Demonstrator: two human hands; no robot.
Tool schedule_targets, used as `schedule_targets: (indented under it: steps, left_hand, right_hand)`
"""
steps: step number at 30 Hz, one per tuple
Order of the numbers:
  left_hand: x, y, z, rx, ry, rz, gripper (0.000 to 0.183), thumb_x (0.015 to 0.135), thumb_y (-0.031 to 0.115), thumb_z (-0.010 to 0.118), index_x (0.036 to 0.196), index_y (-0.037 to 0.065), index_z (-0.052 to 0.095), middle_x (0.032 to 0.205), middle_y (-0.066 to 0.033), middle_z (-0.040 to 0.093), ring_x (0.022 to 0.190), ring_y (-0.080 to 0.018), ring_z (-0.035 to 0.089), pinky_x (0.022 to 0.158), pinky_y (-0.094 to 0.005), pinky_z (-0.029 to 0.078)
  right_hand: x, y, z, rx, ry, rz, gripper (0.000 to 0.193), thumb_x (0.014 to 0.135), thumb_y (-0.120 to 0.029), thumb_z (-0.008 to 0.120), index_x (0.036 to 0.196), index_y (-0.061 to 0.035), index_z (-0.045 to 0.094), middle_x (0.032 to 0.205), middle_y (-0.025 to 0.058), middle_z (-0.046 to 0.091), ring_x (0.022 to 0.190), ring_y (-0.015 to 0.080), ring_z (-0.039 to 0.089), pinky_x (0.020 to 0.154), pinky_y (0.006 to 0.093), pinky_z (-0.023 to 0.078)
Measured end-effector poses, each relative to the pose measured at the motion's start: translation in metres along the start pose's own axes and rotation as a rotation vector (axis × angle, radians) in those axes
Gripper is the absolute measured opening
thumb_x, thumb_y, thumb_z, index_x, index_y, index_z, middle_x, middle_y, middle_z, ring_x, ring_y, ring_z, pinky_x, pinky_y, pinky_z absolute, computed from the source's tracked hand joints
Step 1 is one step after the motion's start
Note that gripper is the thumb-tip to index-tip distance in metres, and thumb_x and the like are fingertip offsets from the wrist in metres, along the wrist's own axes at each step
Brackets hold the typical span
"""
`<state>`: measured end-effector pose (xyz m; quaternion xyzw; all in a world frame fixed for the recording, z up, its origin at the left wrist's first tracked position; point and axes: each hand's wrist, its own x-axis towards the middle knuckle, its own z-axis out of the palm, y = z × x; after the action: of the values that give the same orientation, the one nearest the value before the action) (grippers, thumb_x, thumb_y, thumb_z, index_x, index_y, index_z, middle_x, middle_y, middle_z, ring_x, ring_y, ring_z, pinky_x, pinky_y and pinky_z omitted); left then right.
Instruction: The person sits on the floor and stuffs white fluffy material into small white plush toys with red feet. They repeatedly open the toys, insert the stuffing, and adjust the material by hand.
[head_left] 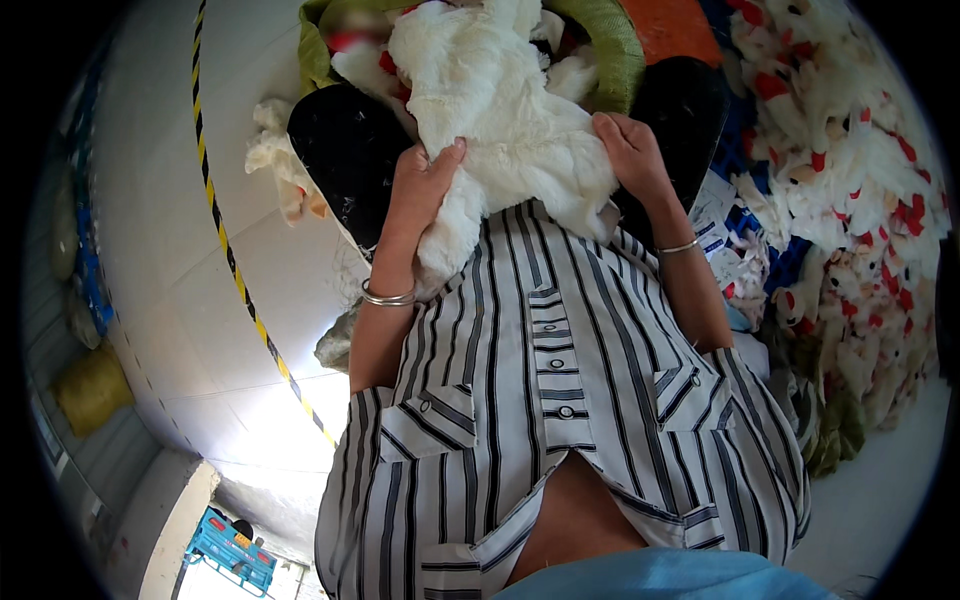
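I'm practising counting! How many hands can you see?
2: the left hand holds the white furry piece by its left side, the right hand by its right side.

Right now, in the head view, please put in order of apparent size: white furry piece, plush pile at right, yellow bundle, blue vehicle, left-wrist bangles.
1. Plush pile
2. White furry piece
3. Yellow bundle and blue vehicle: too alike to rank
4. Left-wrist bangles

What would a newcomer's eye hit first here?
The white plush piece, held between the left hand and right hand at top centre. Next, the heap of white-and-red plush pieces down the right side, then the yellow-and-black striped tape crossing the pale floor at left.
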<state>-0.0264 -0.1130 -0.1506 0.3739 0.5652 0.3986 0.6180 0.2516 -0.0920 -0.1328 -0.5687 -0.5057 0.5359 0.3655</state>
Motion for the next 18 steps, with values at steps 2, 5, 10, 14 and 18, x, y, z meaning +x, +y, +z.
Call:
schedule_targets:
  steps: [2,5,10,14,18]
  left_hand:
    - [-0.015,0.025,0.012,-0.038,0.040,0.110,0.029,0.091,0.026,0.065,0.096,-0.003,0.068,0.082,-0.0024,0.067,0.073,-0.0072,0.061,0.066,-0.0238,0.049]
    - [-0.025,0.042,0.014,-0.077,-0.145,0.051,0.023,0.090,0.020,0.067,0.100,-0.001,0.068,0.090,-0.0014,0.069,0.079,-0.0066,0.062,0.072,-0.0229,0.050]
    - [-0.063,0.082,0.022,-0.010,-0.521,0.100,0.036,0.086,0.016,0.071,0.117,-0.001,0.062,0.106,-0.0027,0.067,0.095,-0.0088,0.060,0.084,-0.0244,0.049]
    - [-0.046,0.085,0.021,0.140,-0.695,0.009,0.047,0.083,0.021,0.076,0.119,-0.004,0.059,0.109,-0.0037,0.065,0.099,-0.0095,0.058,0.088,-0.0250,0.047]
    - [-0.037,0.073,0.007,0.134,-0.393,0.271,0.037,0.088,0.021,0.069,0.113,-0.004,0.060,0.099,-0.0038,0.065,0.091,-0.0104,0.059,0.081,-0.0243,0.048]
  right_hand:
    - [0.004,-0.004,-0.014,-0.250,0.022,-0.147,0.036,0.099,-0.028,0.053,0.080,0.0007,0.063,0.065,-0.0029,0.054,0.061,0.0041,0.047,0.055,0.0235,0.041]
    - [0.016,-0.009,-0.030,-0.326,-0.236,-0.060,0.033,0.098,-0.029,0.054,0.100,0.0018,0.067,0.081,0.0038,0.065,0.069,0.0075,0.054,0.062,0.0244,0.046]
    - [0.016,-0.041,0.010,0.100,-0.522,0.073,0.043,0.090,-0.041,0.065,0.111,-0.0028,0.066,0.091,0.0023,0.065,0.079,0.0094,0.059,0.067,0.0236,0.047]
    - [0.010,-0.022,0.046,0.003,-0.496,-0.047,0.052,0.088,-0.039,0.068,0.122,-0.0003,0.062,0.111,0.0104,0.067,0.101,0.0197,0.062,0.089,0.0304,0.049]
    - [0.037,-0.103,-0.068,-0.345,0.096,-0.394,0.046,0.093,-0.035,0.060,0.123,0.0002,0.057,0.112,0.0115,0.064,0.098,0.0223,0.062,0.087,0.0349,0.050]
